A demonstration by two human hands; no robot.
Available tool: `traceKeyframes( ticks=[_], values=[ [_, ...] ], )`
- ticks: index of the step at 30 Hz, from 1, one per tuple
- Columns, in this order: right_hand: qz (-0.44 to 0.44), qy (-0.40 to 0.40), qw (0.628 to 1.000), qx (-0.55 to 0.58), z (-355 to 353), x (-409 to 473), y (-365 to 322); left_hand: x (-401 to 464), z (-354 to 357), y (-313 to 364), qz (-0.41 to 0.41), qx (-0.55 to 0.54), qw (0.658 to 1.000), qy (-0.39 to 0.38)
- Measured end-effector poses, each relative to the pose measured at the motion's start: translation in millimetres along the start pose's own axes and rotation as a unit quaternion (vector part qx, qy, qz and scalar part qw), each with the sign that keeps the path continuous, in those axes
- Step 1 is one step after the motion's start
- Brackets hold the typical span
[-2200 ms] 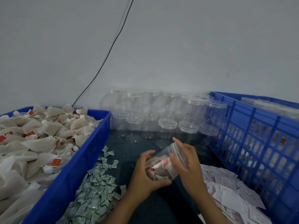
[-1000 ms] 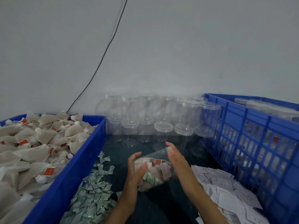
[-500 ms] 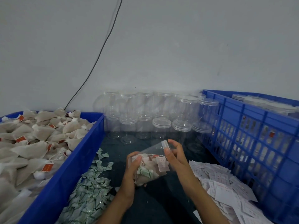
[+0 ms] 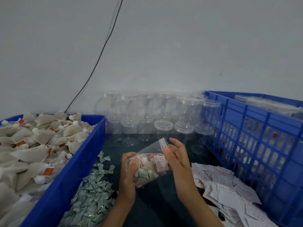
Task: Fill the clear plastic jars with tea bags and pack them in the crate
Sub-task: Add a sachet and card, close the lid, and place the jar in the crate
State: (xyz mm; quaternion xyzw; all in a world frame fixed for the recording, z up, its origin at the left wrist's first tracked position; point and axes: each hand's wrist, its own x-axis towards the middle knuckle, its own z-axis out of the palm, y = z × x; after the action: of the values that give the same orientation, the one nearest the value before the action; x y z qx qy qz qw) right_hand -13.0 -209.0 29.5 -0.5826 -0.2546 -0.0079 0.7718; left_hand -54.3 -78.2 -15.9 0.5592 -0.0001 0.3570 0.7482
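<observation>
A clear plastic jar (image 4: 151, 163) lies tilted between my hands over the dark mat, its capped end pointing up and right. Inside it are tea bags, a white slip and a green packet. My left hand (image 4: 129, 172) grips the jar's lower end with thumb and fingers curled round it. At the jar's upper end, my right hand (image 4: 177, 158) has its thumb on the wall just below the cap and its fingers spread behind. The blue crate (image 4: 255, 122) at the right holds several capped jars. Heaped tea bags (image 4: 41, 145) fill the blue crate (image 4: 77, 163) at the left.
Several empty clear jars (image 4: 155, 115) stand stacked in two tiers against the grey wall, behind my hands. A pile of green packets (image 4: 91, 195) lies beside the left crate. White paper slips (image 4: 221, 185) lie heaped by the right crate. A black cable (image 4: 98, 59) runs down the wall.
The jar has tipped so its capped end points up and right. My right hand has slid along it to the cap end. My left hand has kept its hold on the base.
</observation>
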Motion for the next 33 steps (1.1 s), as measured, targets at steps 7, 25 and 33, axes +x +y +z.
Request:
traceKeyframes(
  ticks=[7, 25, 33],
  values=[
    [0.065, -0.04, 0.993, 0.086, 14, -1, 0, 0, 22, 5, -0.103, -0.087, 0.991, 0.025],
    [0.052, 0.042, 0.997, -0.047, -35, 45, -93, 47, 84, 75, 0.066, 0.161, 0.971, -0.165],
    [0.009, 0.083, 0.988, -0.13, -88, 89, -194, 81, 186, 124, 0.093, 0.114, 0.967, -0.208]
  ],
)
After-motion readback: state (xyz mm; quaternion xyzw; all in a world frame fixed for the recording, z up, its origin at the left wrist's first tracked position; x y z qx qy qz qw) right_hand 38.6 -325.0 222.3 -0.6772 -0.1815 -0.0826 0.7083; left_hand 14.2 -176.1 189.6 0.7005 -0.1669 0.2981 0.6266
